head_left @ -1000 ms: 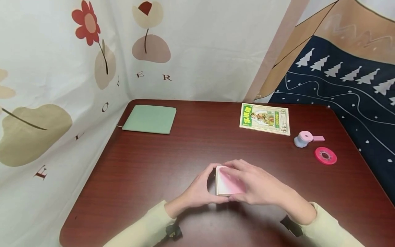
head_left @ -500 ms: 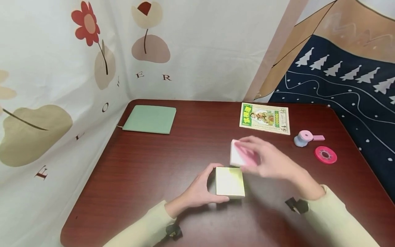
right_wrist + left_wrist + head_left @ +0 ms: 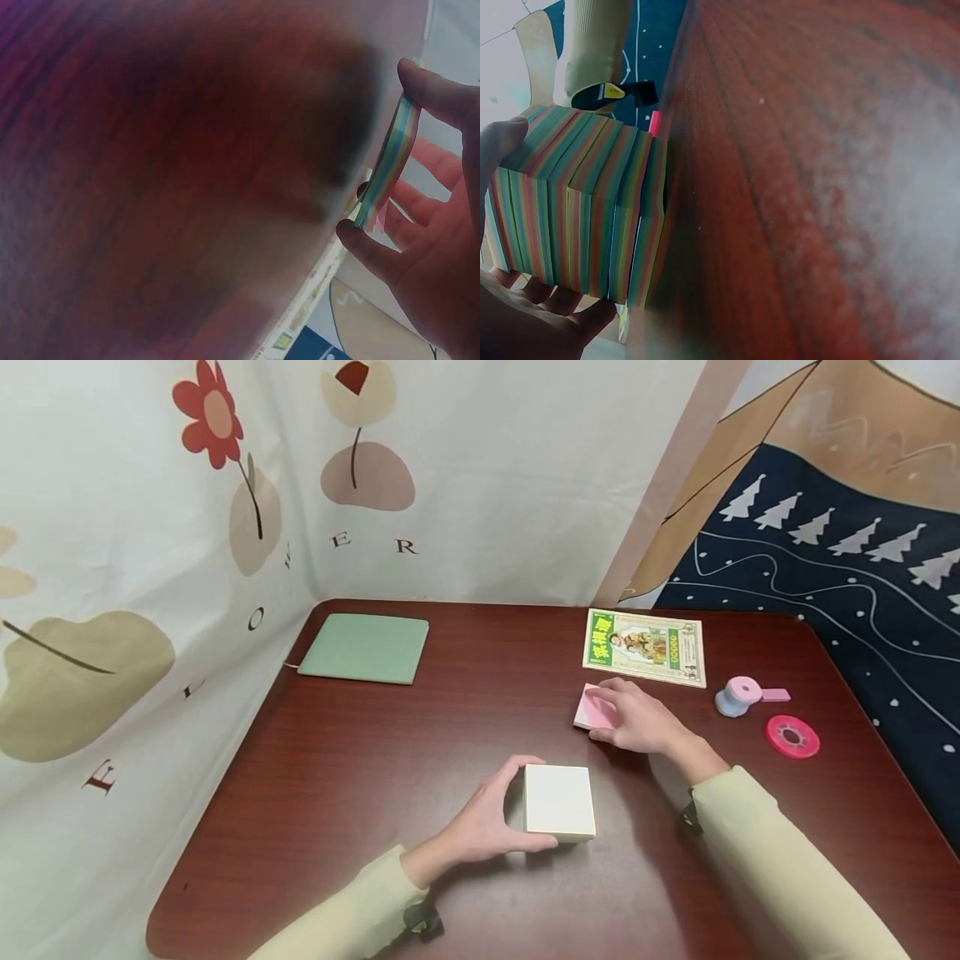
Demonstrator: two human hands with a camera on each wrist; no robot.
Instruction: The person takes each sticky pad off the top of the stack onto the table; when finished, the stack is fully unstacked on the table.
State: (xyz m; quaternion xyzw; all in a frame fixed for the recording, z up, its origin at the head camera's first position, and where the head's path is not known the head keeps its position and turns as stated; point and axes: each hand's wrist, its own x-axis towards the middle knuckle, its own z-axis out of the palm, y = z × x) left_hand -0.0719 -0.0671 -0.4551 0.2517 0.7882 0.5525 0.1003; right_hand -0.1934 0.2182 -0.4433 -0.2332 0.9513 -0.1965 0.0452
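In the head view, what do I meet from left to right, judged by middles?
Green notebook, left hand, thick square paper stack, pink pad, right hand, small spool, flat pink ring. The booklet spans the right hand's place, so it is left out.

Table [image 3: 450,718]: red-brown, wood grain, rounded corners; pale glare [image 3: 510,902] at near side. White cloth [image 3: 510,485] behind and left — flowers [image 3: 213,422], letters [image 3: 405,547]. Right — navy panel [image 3: 802,589], white trees [image 3: 811,531], tan area [image 3: 870,452] above.

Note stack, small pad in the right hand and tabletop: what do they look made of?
Note stack: matte paper; thin coloured layers show along its sides. Small pad: probably matte paper too, banded edge. Tabletop: reddish-brown grain with a soft sheen; wood or laminate, can't tell.
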